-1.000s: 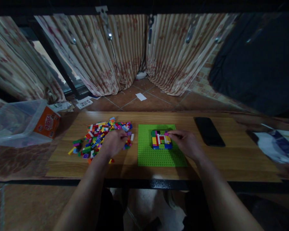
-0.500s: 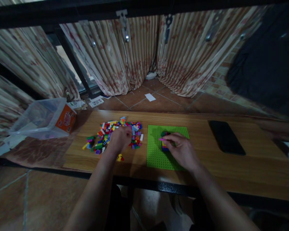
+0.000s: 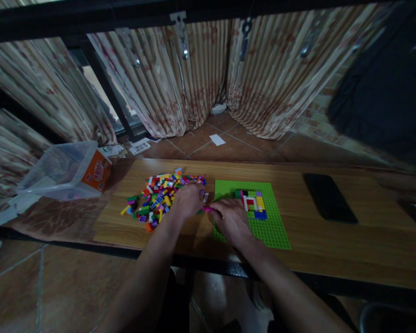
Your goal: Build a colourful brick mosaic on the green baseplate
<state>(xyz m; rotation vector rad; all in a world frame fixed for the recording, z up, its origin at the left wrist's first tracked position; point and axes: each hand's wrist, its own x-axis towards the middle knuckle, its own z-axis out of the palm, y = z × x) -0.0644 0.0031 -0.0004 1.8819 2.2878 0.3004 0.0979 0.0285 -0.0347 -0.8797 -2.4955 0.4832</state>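
A small pink brick (image 3: 208,209) is pinched in the fingertips of my right hand (image 3: 231,219), over the left edge of the green baseplate (image 3: 273,236). My left hand (image 3: 188,201) is closed beside it, at the right side of a pile of loose bricks (image 3: 164,196). Its fingertips come close to the pink brick, and what they hold is hidden. On the baseplate stands a low block of joined bricks (image 3: 260,203) in white, red, yellow, blue, purple, black and green. My right hand covers part of its left side.
A black phone (image 3: 329,198) lies on the wooden table (image 3: 298,259) to the right. Off the table's left end stands a clear plastic box (image 3: 62,173) with an orange label. Papers lie on the tiled floor before the curtains (image 3: 187,83).
My right hand has moved left with the pink brick, away from the joined bricks, uncovering them. My left hand has shifted right across the pile, so both hands are now close together.
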